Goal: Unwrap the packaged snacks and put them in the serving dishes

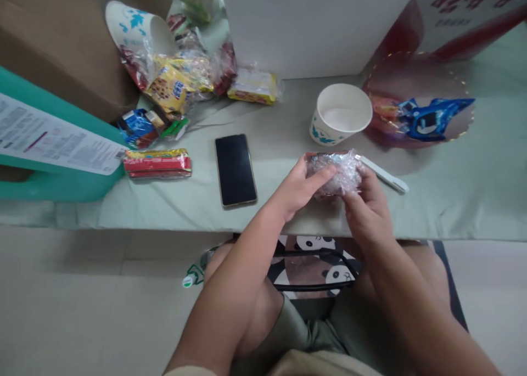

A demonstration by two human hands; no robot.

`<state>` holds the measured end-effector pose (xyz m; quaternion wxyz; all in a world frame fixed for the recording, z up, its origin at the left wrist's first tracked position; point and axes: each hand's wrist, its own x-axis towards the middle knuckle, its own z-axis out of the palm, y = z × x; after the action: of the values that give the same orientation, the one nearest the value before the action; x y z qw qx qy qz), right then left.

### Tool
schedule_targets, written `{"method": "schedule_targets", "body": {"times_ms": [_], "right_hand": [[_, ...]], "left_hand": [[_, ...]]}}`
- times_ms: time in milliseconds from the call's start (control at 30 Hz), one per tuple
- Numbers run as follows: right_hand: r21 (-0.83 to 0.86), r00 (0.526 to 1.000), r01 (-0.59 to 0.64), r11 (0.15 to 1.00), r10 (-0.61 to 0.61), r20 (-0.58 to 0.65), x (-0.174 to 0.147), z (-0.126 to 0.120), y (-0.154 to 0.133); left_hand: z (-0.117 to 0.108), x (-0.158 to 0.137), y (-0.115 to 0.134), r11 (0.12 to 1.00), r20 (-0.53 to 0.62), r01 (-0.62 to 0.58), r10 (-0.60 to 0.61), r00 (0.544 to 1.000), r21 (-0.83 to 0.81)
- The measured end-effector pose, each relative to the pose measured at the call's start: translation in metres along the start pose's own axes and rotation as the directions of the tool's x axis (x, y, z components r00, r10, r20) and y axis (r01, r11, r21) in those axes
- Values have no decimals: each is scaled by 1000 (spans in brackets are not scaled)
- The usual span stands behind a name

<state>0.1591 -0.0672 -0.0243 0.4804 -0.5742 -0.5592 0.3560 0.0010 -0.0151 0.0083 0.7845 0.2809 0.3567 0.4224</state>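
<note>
Between my two hands, just over the table's front edge, is a small dark-edged packet [338,174] wrapped in crinkled clear plastic. My left hand [302,185] grips its left end, the thumb lying across the plastic. On the other end, my right hand [369,208] has its fingers behind and the thumb at the lower edge. What the plastic covers cannot be made out. Right behind the packet stands a white paper cup [341,115] with a blue leaf print. A white slim-handled tool [385,175] lies just right of my right hand.
A black phone [235,170] lies left of my hands. Farther left are a red snack packet [158,164], several wrapped snacks [171,88], a tipped paper cup [135,27] and a green jug [82,173]. A pinkish clear bowl [457,82] with blue packets sits back right, before a white box [296,30].
</note>
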Motion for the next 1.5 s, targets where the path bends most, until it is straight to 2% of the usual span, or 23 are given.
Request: {"method": "schedule_targets", "body": {"times_ms": [100, 200, 300, 400, 500, 567, 633, 700, 767, 867, 1000, 1133, 1233, 1300, 1400, 1500], "right_hand": [[-313, 991, 9, 950, -49, -122, -4, -39, 5], [-666, 963, -2, 746, -179, -203, 15, -76, 20], [-780, 986, -31, 625, -108, -125, 43, -96, 39], [-808, 997, -39, 588, -29, -69, 52, -99, 45], [-770, 990, -133, 624, 41, -138, 26, -90, 34], [-671, 968, -234, 703, 102, -230, -3, -81, 22], [-522, 948, -278, 806, 144, -283, -31, -70, 11], [-366, 950, -263, 892, 173, -261, -47, -57, 2], [-258, 963, -230, 938, 181, -199, -46, -45, -6], [-259, 986, -166, 952, 152, -73, -28, -34, -17], [-342, 986, -143, 929, 163, 31, -11, -30, -24], [-376, 978, -180, 909, 206, 31, -18, -33, -20], [-417, 967, -214, 884, 252, 36, -26, -38, -17], [-452, 953, -243, 859, 297, 53, -30, -44, -17], [-481, 931, -282, 830, 357, 71, -37, -60, -15], [-521, 949, -275, 808, 316, -11, -41, -82, -8]], "left_hand": [[1, 2, -7, 992, -65, 40, -33, 997, 118], [1, 8, -11, 984, -122, 16, 6, 993, 177], [0, 16, -13, 977, -135, -45, 75, 988, 207], [-5, 23, -17, 936, -117, -153, 199, 973, 316], [-12, 27, -22, 810, -58, -263, 342, 938, 524], [-15, 27, -25, 671, 7, -321, 426, 905, 669], [-16, 26, -27, 514, 92, -365, 481, 872, 776], [-15, 24, -29, 394, 178, -403, 496, 850, 826], [-14, 22, -30, 326, 245, -438, 493, 835, 838], [-13, 20, -32, 273, 279, -457, 504, 818, 846], [-16, 22, -36, 280, 231, -431, 539, 810, 858], [-22, 28, -41, 399, 117, -379, 543, 831, 835], [-23, 31, -40, 447, 98, -379, 534, 840, 810], [-21, 30, -37, 470, 77, -365, 526, 847, 804], [-15, 23, -30, 529, -25, -281, 498, 867, 801], [-10, 17, -26, 540, -92, -213, 482, 871, 814]]}}
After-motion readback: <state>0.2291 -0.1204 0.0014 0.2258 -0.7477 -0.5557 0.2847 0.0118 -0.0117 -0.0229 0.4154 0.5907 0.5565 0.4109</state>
